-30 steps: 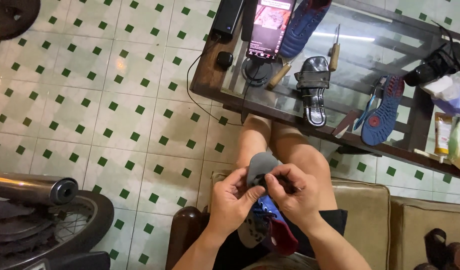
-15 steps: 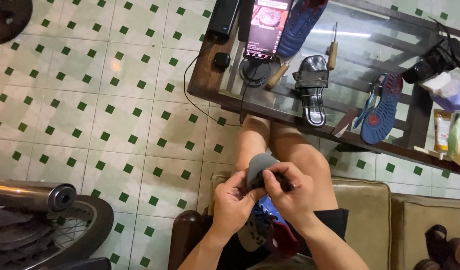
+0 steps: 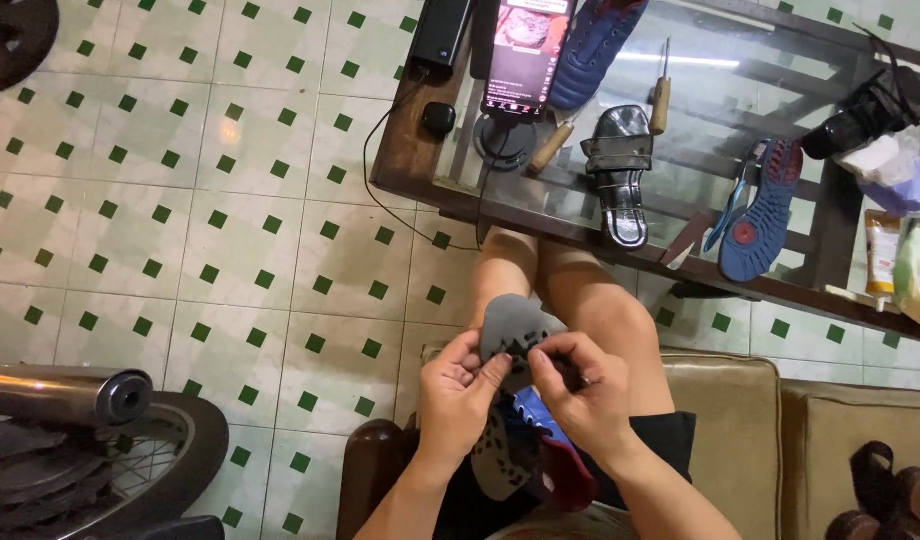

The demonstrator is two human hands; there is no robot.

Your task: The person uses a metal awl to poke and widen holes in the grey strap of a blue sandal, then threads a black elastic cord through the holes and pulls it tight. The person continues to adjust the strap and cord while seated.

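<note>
— While both thumbs pinch it, which way does the grey insole [image 3: 510, 325] point?
— Rounded toe away from the lap, toward the glass table [image 3: 680, 100], long axis running lengthwise between the knees.
— And the hands?
— Left hand [image 3: 458, 392] and right hand [image 3: 580, 385] curled, fingertips pinching its near edge, above a studded shoe [image 3: 515, 450].

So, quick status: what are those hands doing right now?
Left hand and right hand both pinch grey shoe sole over lap. Nothing blocking.
</note>
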